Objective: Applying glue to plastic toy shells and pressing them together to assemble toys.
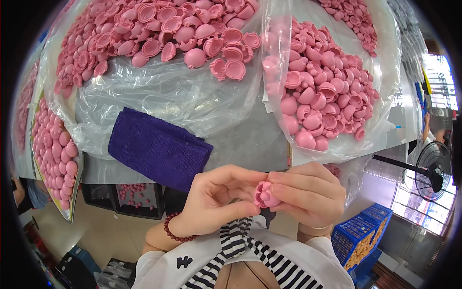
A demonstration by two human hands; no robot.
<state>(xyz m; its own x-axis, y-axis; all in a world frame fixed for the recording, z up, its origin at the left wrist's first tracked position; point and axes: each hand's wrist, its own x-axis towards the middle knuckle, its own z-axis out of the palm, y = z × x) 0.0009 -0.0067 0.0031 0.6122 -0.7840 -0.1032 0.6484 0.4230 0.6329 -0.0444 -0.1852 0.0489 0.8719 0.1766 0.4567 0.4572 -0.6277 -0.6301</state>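
Close to my body, just past the table's near edge, a small round pink plastic piece (264, 194) is pinched between both hands. It shows an opening with parts inside facing left. My left hand (219, 190) grips it from the left with thumb and fingertips. From the other side, my right hand (308, 192) closes its fingers on the same piece. A folded purple cloth (159, 147) lies on the table beyond my left hand. Past my right hand is a heap of pink half shells (332, 91) on clear plastic.
A larger pile of pink shells (159, 29) covers the far left on a plastic sheet (168, 91). Round pink pieces fill a tray (72, 212) at left. Black bins (137, 200) sit below the table edge. Blue crates (351, 236) and a black fan (433, 176) stand at right.
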